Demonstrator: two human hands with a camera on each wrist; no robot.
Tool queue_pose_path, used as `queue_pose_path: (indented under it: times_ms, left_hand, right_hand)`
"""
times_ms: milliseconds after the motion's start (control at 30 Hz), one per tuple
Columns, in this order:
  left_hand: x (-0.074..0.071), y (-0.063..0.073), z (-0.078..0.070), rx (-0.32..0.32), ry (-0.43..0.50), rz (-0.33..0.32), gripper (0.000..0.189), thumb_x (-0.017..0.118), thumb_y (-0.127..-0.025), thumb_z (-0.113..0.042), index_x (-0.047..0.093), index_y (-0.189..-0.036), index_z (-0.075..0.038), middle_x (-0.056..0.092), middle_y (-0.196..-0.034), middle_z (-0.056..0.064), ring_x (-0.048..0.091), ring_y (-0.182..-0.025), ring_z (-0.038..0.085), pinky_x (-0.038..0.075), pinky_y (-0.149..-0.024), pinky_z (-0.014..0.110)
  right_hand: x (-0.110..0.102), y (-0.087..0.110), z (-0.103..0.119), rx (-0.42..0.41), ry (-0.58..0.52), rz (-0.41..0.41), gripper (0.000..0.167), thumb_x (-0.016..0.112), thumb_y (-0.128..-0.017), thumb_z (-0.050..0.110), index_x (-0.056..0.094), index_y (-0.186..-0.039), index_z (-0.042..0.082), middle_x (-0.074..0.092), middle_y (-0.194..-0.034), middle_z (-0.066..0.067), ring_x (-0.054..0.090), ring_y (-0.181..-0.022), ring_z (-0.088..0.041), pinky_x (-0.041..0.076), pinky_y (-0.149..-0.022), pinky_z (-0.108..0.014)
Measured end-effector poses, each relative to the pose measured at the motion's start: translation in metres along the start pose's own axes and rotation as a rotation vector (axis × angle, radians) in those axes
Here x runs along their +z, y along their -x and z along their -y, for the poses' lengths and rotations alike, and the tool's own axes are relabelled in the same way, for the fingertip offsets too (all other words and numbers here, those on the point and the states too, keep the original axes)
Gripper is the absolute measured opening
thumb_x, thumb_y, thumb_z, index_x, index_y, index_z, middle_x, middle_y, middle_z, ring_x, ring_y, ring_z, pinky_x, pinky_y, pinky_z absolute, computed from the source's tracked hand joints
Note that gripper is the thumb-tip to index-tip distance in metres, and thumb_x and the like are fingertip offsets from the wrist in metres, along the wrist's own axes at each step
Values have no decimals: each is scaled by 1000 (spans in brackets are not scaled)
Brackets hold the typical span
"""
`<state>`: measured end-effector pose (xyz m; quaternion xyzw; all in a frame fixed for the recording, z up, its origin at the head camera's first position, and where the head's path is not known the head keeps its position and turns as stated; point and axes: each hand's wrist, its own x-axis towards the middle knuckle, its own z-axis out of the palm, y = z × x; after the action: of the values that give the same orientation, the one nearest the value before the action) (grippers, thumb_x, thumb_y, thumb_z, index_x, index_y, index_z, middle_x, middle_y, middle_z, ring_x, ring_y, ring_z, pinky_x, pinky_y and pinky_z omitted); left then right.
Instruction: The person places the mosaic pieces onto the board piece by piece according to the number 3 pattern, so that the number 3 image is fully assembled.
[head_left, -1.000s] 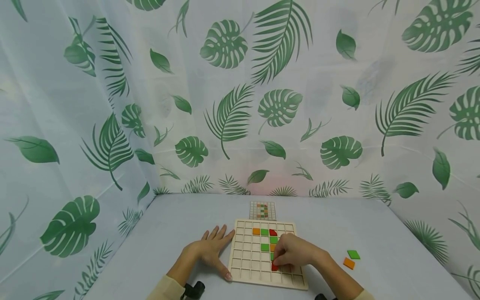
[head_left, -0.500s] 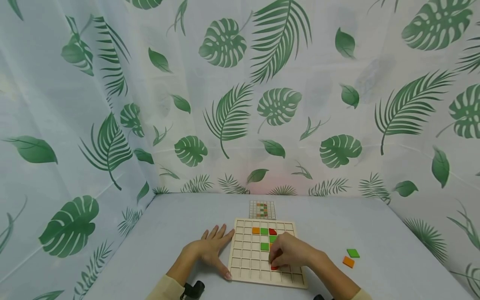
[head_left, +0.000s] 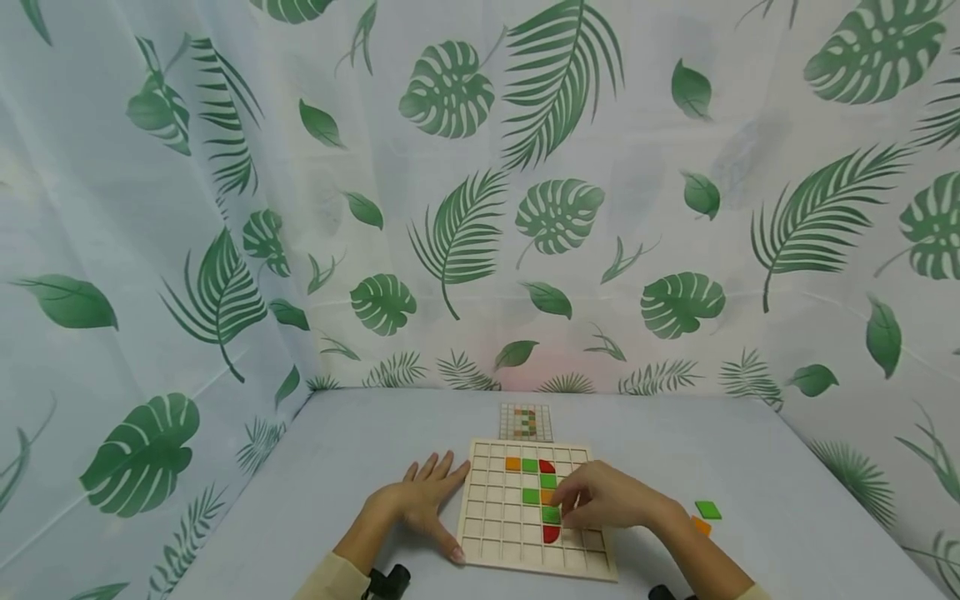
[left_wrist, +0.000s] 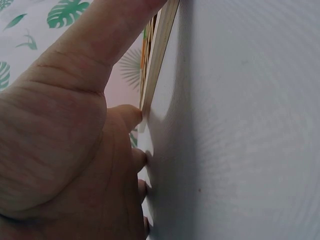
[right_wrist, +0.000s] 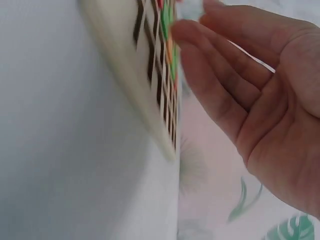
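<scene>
A wooden grid board (head_left: pixel 495 533) lies on the table with orange, green and red tiles in its cells. Spread flat, my left hand (head_left: pixel 420 500) touches the board's left side, its thumb by the near corner. Over the right part of the board is my right hand (head_left: pixel 611 496), loosely bent with nothing between thumb and fingers. Just left of its fingertips sit a green tile (head_left: pixel 551 515) and, nearer me, a red rounded tile (head_left: pixel 551 534). In the right wrist view, the fingers (right_wrist: pixel 215 95) hover off the board's surface (right_wrist: pixel 115 20).
A small pattern card (head_left: pixel 507 427) lies behind the board. To the right rest a loose green tile (head_left: pixel 707 509) and an orange tile (head_left: pixel 701 526), which the right forearm partly covers. A leaf-print curtain (head_left: pixel 480 350) stands around the table.
My right hand has let go of the red tile and moved slightly right and up, uncovering the red and green tiles. The left hand stays put.
</scene>
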<state>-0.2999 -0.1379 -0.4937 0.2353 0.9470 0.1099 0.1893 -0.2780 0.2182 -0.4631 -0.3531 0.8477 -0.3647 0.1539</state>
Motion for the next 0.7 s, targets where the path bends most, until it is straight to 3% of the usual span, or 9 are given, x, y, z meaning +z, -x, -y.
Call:
queue_pose_path:
  times_ms: [100, 333, 467, 700]
  left_hand:
    - [1, -1, 0, 2, 5, 3, 137, 89, -63, -72, 11, -169, -33, 4, -177, 12, 0, -163, 39, 5, -129, 64]
    - [1, -2, 1, -3, 0, -1, 137, 88, -63, -73, 12, -169, -32, 4, -177, 11, 1, -163, 39, 5, -129, 64]
    - [2, -1, 0, -5, 7, 3, 136, 89, -63, -72, 13, -169, -32, 5, -177, 12, 1, -163, 39, 6, -129, 64]
    - [1, 0, 1, 9, 2, -3, 136, 89, -64, -71, 13, -169, -31, 4, -177, 12, 1, -163, 39, 5, -129, 64]
  right_hand:
    - [-15, 14, -13, 48, 34, -80, 22, 76, -95, 17, 78, -115, 8, 75, -96, 3, 65, -81, -6, 55, -67, -24]
    - [-60, 62, -47, 193, 96, -229, 37, 77, -95, 22, 72, -125, 1, 75, -113, -10, 61, -87, -8, 53, -70, -25]
    - [-80, 90, -65, 303, 96, -221, 41, 78, -94, 23, 70, -127, 0, 72, -111, -10, 59, -87, -13, 52, -69, -25]
    - [-98, 128, -90, 412, -2, -112, 36, 81, -86, 8, 71, -120, 0, 68, -107, -13, 56, -88, -22, 50, -68, -28]
